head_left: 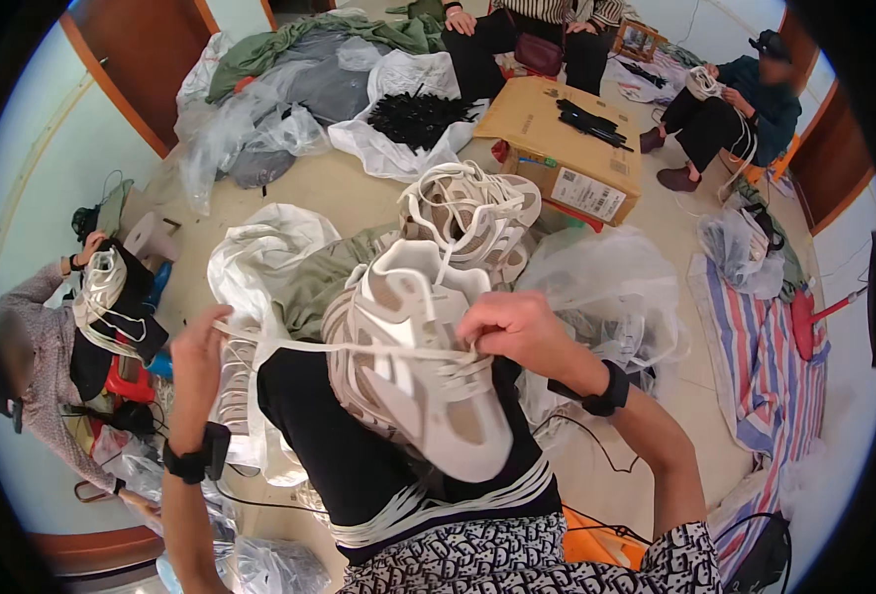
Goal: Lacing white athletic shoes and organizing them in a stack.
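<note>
Lacing beige-and-white sneaker (413,366) resting on lap, near centre. Right hand (512,327) pinches lace at eyelets near tongue. Left hand (198,354) closed around white lace (289,345), stretched taut toward left. Lower eyelets look already threaded, upper ones seem left, judging from loose lace end. Second sneaker (472,213) just beyond, laces hanging untidy. Cardboard box (566,139) far right.

Around you: open brown cardboard box (566,148) with black strips on top, white plastic bag of black laces (408,124) just left of it. Pile of green and grey cloth (309,59) in clear bags up top. Second beige-and-white sneaker (472,213) on the floor ahead. Striped red-blue woven mat (770,366) at right, red plastic stool (809,322) on it. Seated co-worker in grey sweater (42,346) at left, another in dark clothes (730,114) top right.
</note>
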Demonstrator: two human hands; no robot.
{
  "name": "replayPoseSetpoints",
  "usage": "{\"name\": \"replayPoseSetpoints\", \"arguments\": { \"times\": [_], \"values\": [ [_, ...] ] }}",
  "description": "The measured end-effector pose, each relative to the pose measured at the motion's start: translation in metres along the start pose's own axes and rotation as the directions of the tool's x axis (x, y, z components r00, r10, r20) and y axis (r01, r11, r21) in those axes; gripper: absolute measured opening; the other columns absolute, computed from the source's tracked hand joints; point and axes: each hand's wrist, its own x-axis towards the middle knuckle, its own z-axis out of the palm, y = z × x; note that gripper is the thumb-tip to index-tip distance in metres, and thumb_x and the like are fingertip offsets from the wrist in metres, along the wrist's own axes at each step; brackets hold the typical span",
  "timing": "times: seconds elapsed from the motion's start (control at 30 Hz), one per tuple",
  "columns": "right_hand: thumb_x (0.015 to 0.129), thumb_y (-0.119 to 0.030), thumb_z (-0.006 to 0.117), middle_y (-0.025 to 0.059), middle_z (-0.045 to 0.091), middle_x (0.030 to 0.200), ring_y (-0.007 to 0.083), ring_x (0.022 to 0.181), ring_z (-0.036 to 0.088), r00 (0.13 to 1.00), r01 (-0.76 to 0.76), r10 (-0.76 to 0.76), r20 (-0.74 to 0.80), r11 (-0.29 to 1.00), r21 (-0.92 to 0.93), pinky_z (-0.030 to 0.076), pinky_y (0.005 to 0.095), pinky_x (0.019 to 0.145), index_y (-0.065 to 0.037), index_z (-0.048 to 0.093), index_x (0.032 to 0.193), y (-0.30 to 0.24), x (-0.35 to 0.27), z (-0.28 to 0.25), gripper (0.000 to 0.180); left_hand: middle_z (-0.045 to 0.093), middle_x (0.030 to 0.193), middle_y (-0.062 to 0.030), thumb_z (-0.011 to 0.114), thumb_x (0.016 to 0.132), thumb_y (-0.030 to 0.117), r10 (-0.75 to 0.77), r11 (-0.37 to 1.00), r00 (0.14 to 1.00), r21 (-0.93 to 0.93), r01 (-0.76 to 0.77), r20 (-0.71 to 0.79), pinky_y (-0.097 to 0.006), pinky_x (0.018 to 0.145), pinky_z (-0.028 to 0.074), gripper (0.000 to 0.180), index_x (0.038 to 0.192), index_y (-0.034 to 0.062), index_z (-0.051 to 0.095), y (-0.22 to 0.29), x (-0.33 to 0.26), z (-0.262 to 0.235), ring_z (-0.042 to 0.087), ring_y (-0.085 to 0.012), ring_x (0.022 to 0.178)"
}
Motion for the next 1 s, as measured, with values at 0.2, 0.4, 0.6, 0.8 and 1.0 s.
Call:
{"name": "replayPoseSetpoints", "arguments": {
  "times": [0.2, 0.4, 0.6, 0.8, 1.0],
  "values": [
    [0.062, 0.002, 0.060, 0.0070, 0.060, 0.068, 0.0138, 0.063, 0.057, 0.946, -0.319, 0.305, 0.107, 0.831, 0.456, 0.045, 0.0241, 0.057, -0.001, 0.063, 0.076, -0.005, 0.004, 0.005, 0.014, 0.053, 0.072, -0.0136, 0.055, 0.075, 0.003, 0.279, 0.665, 0.960, 0.726, -0.176, -0.022, -0.038, 0.059, 0.044, 0.022, 0.096, 0.0065, 0.058, -0.018, -0.015, -0.038, 0.055, -0.0293, 0.067],
    [0.063, 0.001, 0.064, 0.0052, 0.058, 0.071, 0.0149, 0.061, 0.057, 0.987, -0.041, 0.053, 0.153, 0.996, -0.078, 0.044, 0.0250, 0.054, -0.001, 0.062, 0.079, 0.010, -0.006, -0.009, 0.016, 0.060, 0.071, -0.0078, 0.047, 0.082, 0.006, -0.509, 0.857, 0.847, 0.006, 0.515, 0.154, -0.031, 0.055, 0.047, 0.027, 0.107, 0.0033, 0.055, -0.032, -0.031, -0.064, 0.060, -0.0205, 0.059],
    [0.064, -0.003, 0.065, 0.0073, 0.057, 0.071, 0.0227, 0.064, 0.058, 0.981, 0.162, -0.130, 0.143, 0.957, -0.239, 0.046, 0.0292, 0.056, -0.003, 0.062, 0.077, 0.022, -0.005, -0.005, 0.013, 0.058, 0.095, -0.0112, 0.051, 0.084, 0.010, -0.375, 0.198, 0.915, -0.951, 0.239, 0.151, -0.030, 0.076, 0.051, 0.033, 0.113, -0.0054, 0.049, 0.015, -0.031, -0.048, 0.060, -0.0214, 0.087],
    [0.062, -0.001, 0.064, 0.0068, 0.056, 0.069, 0.0213, 0.062, 0.057, 0.974, 0.195, -0.146, 0.175, 0.932, -0.307, 0.047, 0.0295, 0.056, -0.004, 0.062, 0.074, 0.027, -0.007, -0.009, 0.013, 0.051, 0.083, -0.0019, 0.049, 0.091, 0.014, -0.369, 0.032, 0.929, -0.999, 0.041, 0.027, -0.023, 0.061, 0.044, 0.035, 0.121, -0.0031, 0.042, -0.019, -0.035, -0.055, 0.048, -0.0080, 0.066],
    [0.062, -0.003, 0.063, 0.0051, 0.056, 0.068, 0.0205, 0.065, 0.057, 0.974, 0.177, -0.107, 0.199, 0.908, -0.380, 0.047, 0.0302, 0.057, -0.005, 0.060, 0.070, 0.038, -0.013, -0.007, 0.009, 0.052, 0.081, -0.0037, 0.050, 0.089, 0.012, -0.541, 0.129, 0.840, -0.982, 0.137, 0.046, -0.024, 0.057, 0.043, 0.033, 0.118, -0.0044, 0.045, -0.072, -0.075, -0.051, 0.048, -0.0093, 0.063]
  ]
}}
